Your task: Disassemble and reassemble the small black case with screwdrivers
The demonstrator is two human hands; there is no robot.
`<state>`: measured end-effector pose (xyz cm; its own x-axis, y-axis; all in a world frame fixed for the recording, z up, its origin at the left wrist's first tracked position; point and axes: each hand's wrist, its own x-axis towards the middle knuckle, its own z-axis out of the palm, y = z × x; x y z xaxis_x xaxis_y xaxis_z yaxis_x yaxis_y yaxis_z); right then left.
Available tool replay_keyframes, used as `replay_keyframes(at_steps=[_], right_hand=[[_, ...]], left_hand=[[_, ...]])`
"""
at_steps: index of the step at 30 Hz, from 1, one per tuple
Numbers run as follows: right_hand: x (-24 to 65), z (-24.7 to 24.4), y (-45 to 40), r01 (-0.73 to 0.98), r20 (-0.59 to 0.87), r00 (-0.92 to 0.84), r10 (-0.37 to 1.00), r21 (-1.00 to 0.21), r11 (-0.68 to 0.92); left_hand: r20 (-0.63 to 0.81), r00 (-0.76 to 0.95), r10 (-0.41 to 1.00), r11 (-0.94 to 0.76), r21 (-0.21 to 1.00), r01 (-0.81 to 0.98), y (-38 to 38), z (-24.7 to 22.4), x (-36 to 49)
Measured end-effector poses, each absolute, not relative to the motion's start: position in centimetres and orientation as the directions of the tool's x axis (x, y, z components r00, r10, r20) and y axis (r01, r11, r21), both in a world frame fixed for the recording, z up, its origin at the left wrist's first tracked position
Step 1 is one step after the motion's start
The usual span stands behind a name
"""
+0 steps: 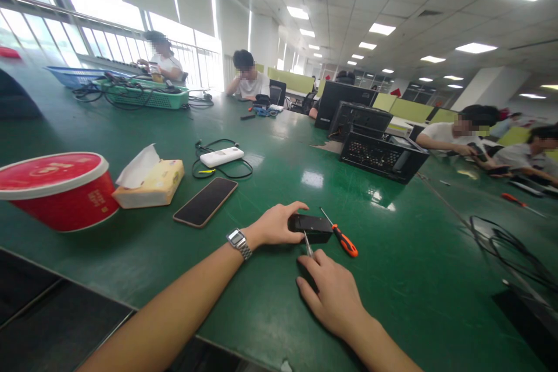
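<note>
The fingers of the left hand (274, 225) are clamped round the left end of a small, oblong black box (311, 224), thumb along the near edge and forefinger reaching over the far side, while those of the right hand (333, 290) are pinched together on a slim, pale-handled metal tool (308, 243) — its tip at the box's near edge, close to the left thumb; whether it touches cannot be told. The box rests on the glossy green bench (265, 308), and its visible faces look whole and closed, so the work with the tool seems under way rather than finished; how much is done or left cannot be judged. Just beside the box's right end lies an orange-and-black-handled screwdriver (346, 242), held by neither hand. Leftward lie a dark-screened smartphone (206, 202), a white oblong device (222, 156) amid black cable, a yellow tissue pack (152, 189) and a red tub with a white rim (61, 195). Farther off — beyond the box — stands an open-topped black metal computer case (383, 154).
</note>
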<state>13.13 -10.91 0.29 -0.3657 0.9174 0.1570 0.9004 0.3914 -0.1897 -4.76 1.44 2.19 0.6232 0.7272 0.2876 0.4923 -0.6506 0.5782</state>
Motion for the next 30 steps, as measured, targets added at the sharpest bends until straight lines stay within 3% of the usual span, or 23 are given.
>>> replay_keyframes(at_steps=[8,12,15,26,30], right_hand=[[13.4,0.6,-10.8,0.870,0.140,-0.376,0.916,-0.287,0.401],[15.6,1.9,-11.0,0.762,0.079,-0.476,0.876,-0.459,0.456],[18.2,3.1,-10.9,0.720,0.045,-0.454,0.890,-0.570,0.396],[18.5,2.8,-10.0,0.721,0.044,-0.403,0.914,-0.600,0.346],[18.1,2.3,-9.7,0.719,0.152,-0.376,0.914,-0.574,0.392]], left_hand=[[0.303,0.604,0.737,-0.659,0.519,0.544,1.5,2.0,-4.7],[0.302,0.603,0.739,-0.658,0.517,0.547,1.6,1.8,-4.7],[0.301,0.601,0.740,-0.656,0.518,0.549,1.6,1.7,-4.6],[0.306,0.603,0.737,-0.659,0.524,0.540,1.5,1.9,-4.6],[0.316,0.606,0.730,-0.667,0.525,0.529,1.5,1.8,-4.5]])
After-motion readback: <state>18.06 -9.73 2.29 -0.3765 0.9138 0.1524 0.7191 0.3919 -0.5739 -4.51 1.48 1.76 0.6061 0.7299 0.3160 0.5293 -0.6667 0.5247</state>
